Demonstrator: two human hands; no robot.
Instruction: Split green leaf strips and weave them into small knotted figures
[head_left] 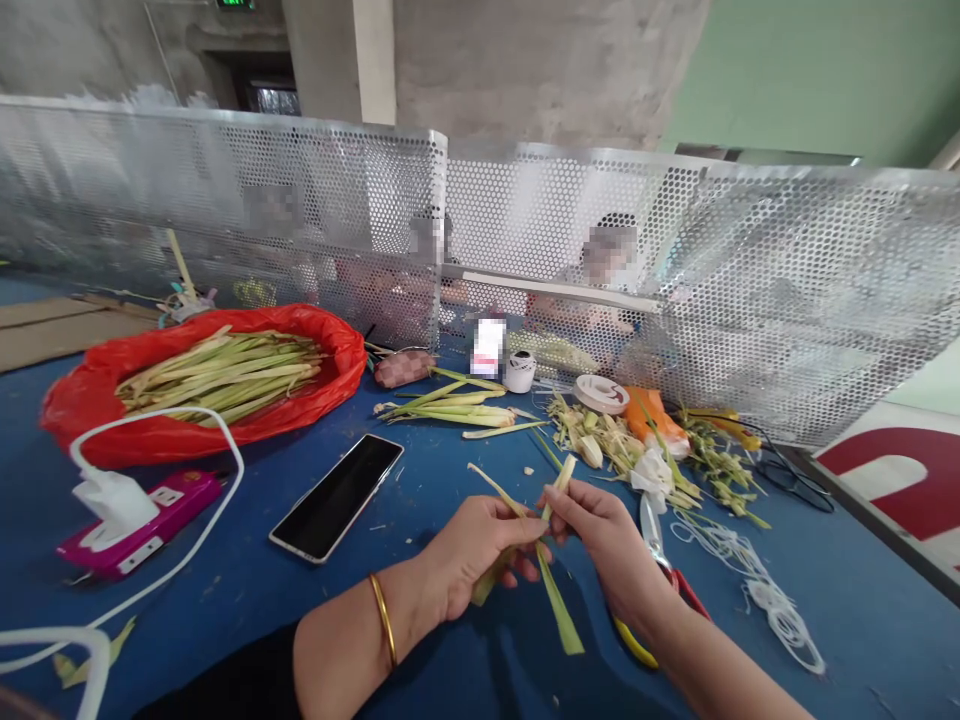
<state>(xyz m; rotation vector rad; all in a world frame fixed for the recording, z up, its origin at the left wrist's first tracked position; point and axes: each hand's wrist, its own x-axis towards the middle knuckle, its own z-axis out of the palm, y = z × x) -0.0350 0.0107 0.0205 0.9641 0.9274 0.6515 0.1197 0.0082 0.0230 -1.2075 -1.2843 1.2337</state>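
Note:
Both my hands meet over the blue table, fingers closed around pale green leaf strips (559, 605). My left hand (487, 545), with a gold bangle (382, 620) on its wrist, pinches the strips where they cross. Thumb and fingers of my right hand (596, 515) grip a short upright strip end (568, 470) just beside it. One long strip hangs down below the hands, and a thin end pokes out to the upper left. Some of my fingertips are hidden behind the strips. Pliers or shears with red and yellow handles (686, 590) lie partly under my right forearm.
A red plastic bag (330, 385) of long stalks stands left, near a phone (337, 498) and a purple power strip (161, 525) with a white cable. Leaf scraps (585, 430), a tape roll (601, 393) and white string (780, 610) lie right. Perforated metal panels (525, 210) stand behind; people sit beyond.

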